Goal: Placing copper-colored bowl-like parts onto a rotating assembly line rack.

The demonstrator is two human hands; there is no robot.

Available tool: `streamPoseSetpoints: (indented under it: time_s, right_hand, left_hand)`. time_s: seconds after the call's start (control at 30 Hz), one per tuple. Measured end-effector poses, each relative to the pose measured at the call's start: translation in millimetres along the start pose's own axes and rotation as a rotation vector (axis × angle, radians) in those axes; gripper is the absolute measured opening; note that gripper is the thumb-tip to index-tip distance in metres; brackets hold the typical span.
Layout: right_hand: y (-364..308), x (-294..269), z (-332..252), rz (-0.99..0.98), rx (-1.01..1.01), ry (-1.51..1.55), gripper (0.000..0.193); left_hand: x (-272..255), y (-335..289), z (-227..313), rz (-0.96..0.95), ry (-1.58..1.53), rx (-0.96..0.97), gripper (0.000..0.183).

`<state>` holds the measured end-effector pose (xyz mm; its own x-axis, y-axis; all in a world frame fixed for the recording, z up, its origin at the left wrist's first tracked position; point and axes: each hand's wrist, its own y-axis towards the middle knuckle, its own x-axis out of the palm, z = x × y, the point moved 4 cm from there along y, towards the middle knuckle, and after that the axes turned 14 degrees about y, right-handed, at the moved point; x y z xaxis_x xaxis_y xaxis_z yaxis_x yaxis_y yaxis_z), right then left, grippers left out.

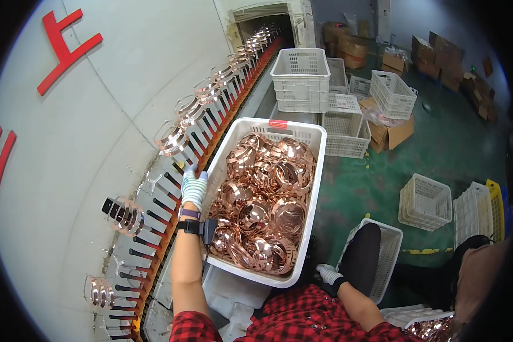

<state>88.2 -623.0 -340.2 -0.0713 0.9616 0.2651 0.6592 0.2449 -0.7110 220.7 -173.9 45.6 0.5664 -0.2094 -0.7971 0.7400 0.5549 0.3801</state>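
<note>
My left hand [194, 191], in a striped white and green glove, reaches up between the conveyor's pegs and the left rim of a white plastic crate [319, 188]. Its fingertips are a little apart, with nothing visible between them; whether they touch a peg is unclear. Shiny copper-coloured metal rings [253, 216] fill that crate in a jumbled heap. Just beyond the hand, a cluster of similar rings [172, 138] hangs on the conveyor's holder. My right hand [328, 274], also gloved, rests low by my knee with fingers stretched out, holding nothing.
A line of upright pegs [202, 142] on an orange-edged conveyor runs into a wall opening [265, 25]. Stacked white crates [300, 80] stand beyond the ring crate. More crates [425, 202] and cardboard boxes [394, 134] sit on the green floor. Another person [481, 279] is at lower right.
</note>
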Motion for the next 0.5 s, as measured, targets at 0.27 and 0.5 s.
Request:
streamPoseSetpoints:
  time_s: [0.27,0.5]
  right_hand:
    - [4,-1,3,-0.004,0.02,-0.02,0.027]
    - [9,-2,8,-0.009,0.02,0.004,0.028]
  left_hand:
    - [5,-17,1,-0.138,-0.103,-0.04,0.035]
    - [8,-17,-10,-0.079,-0.096,0.014,0.038]
